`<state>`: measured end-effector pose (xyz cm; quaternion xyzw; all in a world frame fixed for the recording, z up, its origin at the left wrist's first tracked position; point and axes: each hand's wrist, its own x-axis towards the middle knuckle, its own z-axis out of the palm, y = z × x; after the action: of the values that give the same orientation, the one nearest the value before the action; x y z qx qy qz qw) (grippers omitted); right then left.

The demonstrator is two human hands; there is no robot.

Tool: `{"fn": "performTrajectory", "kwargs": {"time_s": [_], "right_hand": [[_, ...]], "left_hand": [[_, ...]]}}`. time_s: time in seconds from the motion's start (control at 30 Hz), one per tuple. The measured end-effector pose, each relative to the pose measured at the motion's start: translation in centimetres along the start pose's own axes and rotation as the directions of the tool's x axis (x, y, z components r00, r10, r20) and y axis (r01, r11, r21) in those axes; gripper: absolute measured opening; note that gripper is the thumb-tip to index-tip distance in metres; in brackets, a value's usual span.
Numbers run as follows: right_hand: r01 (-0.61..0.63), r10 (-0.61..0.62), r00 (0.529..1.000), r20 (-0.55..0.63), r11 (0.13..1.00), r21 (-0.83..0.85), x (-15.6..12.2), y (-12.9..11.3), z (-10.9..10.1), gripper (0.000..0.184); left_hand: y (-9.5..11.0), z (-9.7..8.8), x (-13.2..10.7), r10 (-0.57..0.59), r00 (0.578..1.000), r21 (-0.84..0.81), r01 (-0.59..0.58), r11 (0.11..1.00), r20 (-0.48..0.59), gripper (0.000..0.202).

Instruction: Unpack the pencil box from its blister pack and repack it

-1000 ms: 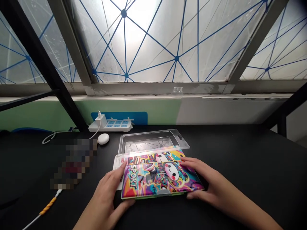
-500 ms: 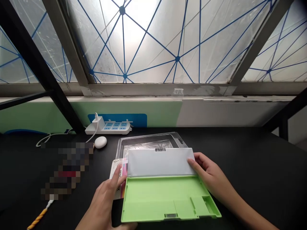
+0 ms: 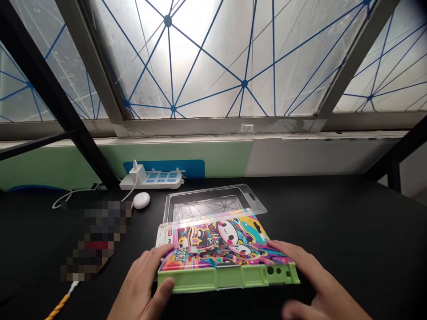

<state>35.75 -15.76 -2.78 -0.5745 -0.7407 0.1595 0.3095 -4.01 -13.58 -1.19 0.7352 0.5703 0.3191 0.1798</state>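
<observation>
A light green pencil box (image 3: 230, 278) with a bright cartoon-printed lid (image 3: 240, 255) is between my two hands, its lid down and its long front wall facing me. My left hand (image 3: 143, 280) grips the left end, fingers on the lid's edge and thumb against the front wall. At the other end my right hand (image 3: 310, 275) holds the box's right edge with its fingers; its thumb is blurred and apart from the front wall. Behind the box lies a printed card (image 3: 256, 226) with similar cartoon art, partly covered by the box and a clear plastic blister tray (image 3: 207, 204).
To the left lie a pixelated object (image 3: 96, 242) with an orange-wrapped cable (image 3: 58, 306) and a white rounded case (image 3: 141, 200). A white power strip (image 3: 160, 178) with a plug sits by the wall. A small clear cup (image 3: 247, 128) stands on the window ledge.
The pencil box was open with its pale lid inside and green interior showing. Now the lid is folded down towards me, showing its cartoon print. My right hand has come lower and nearer.
</observation>
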Motion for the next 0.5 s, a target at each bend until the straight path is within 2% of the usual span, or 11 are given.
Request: {"fn": "performTrajectory", "kwargs": {"time_s": [0.1, 0.17, 0.27, 0.33, 0.5], "right_hand": [[0.011, -0.012, 1.0, -0.009, 0.997, -0.08, 1.2, -0.7, 0.2, 0.044], [0.009, -0.01, 1.0, -0.006, 0.994, -0.113, 2.1, -1.4, 0.1, 0.036], [-0.01, 0.015, 0.999, 0.032, 0.988, -0.151, 3.1, -2.3, 0.1, 0.033], [-0.027, 0.036, 0.998, 0.051, 0.987, -0.16, 3.5, -2.7, 0.2, 0.038], [-0.137, 0.13, 0.99, -0.046, 0.97, -0.203, 3.5, -2.5, 0.5, 0.037]], "left_hand": [[-0.2, 0.0, 0.2, 0.047, 0.999, -0.005, -0.047, 0.999, -0.013, 0.071], [-0.1, 0.0, 0.4, 0.073, 0.997, 0.009, -0.073, 0.997, -0.006, 0.072], [0.3, 0.2, 0.8, 0.035, 0.999, 0.057, -0.037, 0.998, 0.034, 0.054], [0.6, 0.3, 1.0, -0.003, 0.997, 0.069, -0.002, 0.998, 0.071, 0.045], [0.4, 0.4, 1.1, -0.073, 0.995, 0.107, 0.065, 0.992, 0.074, 0.047]]}}
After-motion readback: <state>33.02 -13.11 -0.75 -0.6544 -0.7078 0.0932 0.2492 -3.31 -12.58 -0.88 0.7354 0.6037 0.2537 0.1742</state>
